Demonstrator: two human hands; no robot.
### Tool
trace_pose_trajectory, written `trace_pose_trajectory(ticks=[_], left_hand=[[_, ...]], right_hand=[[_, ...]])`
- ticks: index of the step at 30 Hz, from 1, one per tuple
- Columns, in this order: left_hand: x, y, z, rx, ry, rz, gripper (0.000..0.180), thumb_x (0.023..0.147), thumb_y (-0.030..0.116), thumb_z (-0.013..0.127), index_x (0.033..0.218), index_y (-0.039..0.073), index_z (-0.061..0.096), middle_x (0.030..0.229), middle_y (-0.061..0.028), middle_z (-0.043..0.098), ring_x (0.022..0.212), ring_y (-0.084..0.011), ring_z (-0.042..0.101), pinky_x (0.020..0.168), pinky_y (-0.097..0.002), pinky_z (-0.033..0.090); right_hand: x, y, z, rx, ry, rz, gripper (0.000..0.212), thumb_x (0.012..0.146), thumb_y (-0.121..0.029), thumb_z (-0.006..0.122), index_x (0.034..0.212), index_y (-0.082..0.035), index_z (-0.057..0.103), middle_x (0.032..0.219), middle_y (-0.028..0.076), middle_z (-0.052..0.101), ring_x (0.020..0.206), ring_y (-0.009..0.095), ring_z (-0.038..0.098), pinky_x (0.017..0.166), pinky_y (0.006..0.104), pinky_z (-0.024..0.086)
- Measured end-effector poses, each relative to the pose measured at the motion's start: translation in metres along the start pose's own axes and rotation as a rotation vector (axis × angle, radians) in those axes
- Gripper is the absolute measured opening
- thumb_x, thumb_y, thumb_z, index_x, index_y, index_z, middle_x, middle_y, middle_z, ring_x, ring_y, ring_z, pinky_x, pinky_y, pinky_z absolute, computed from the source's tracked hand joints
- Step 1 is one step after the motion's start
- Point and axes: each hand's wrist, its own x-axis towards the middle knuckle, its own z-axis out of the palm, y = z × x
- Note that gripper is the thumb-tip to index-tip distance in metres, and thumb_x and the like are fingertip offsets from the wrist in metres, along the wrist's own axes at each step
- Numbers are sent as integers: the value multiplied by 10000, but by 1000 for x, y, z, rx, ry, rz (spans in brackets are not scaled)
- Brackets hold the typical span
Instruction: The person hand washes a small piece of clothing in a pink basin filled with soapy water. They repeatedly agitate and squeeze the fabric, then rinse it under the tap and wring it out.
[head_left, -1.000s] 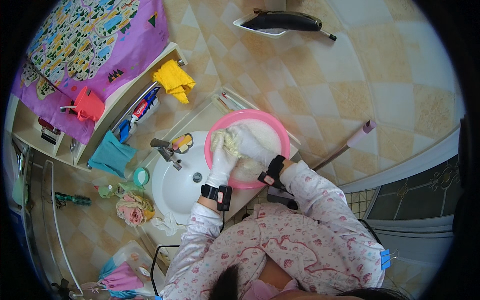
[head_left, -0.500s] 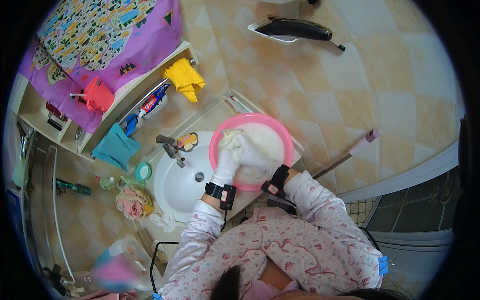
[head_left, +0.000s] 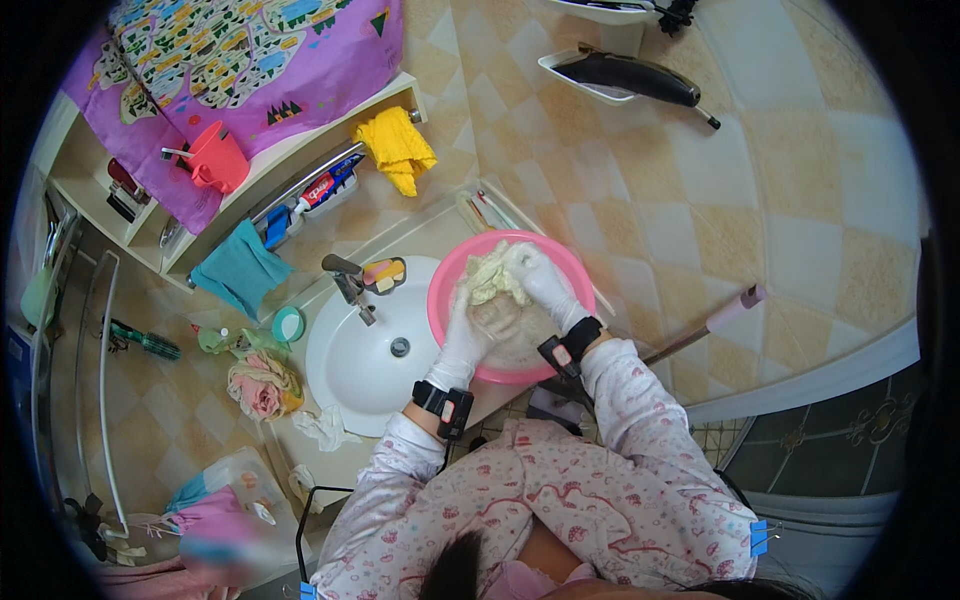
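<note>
A pale yellow-green wet cloth (head_left: 490,278) is bunched up in a pink basin (head_left: 586,300) of cloudy, sudsy water. Both hands wear white gloves. My right hand (head_left: 543,280) is closed on the cloth's right side, at the far part of the basin. My left hand (head_left: 464,335) reaches over the near left rim, its fingers curled at the cloth's lower left edge and partly hidden. Black devices are strapped round both wrists. The basin stands on the counter and overlaps the right side of a white sink (head_left: 345,400).
A faucet (head_left: 350,290) rises behind the sink, with a sponge (head_left: 384,275) beside it. Left of the sink are a round green-lidded jar (head_left: 288,325) and a pink flower-like cloth (head_left: 262,385). A yellow cloth (head_left: 397,150) hangs from the shelf. A pink-handled stick (head_left: 735,308) leans at right.
My hands, pressed together around the cloth before, have moved apart. The right one has gone up and right, the left slightly down, and the cloth is spread wider between them. The view has shifted slightly.
</note>
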Motion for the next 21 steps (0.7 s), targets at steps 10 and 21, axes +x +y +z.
trace_pose_trajectory(ticks=[10,21], left_hand=[[53,6,-41,119,-65,319,301,945,244,475,1165,48,530,1069,-93,593,937,-214,606,806,-359,524],[48,0,-5,238,-17,470,234,901,118,534,1117,31,555,1074,-77,588,915,-179,587,790,-300,495]], right_hand=[[-39,-47,33,-423,-334,-612,34,747,-55,592,770,-31,586,761,143,603,744,281,565,711,372,457],[-23,-25,22,-137,-166,-211,337,794,-80,591,1104,-4,483,1032,165,574,968,191,540,842,307,445]])
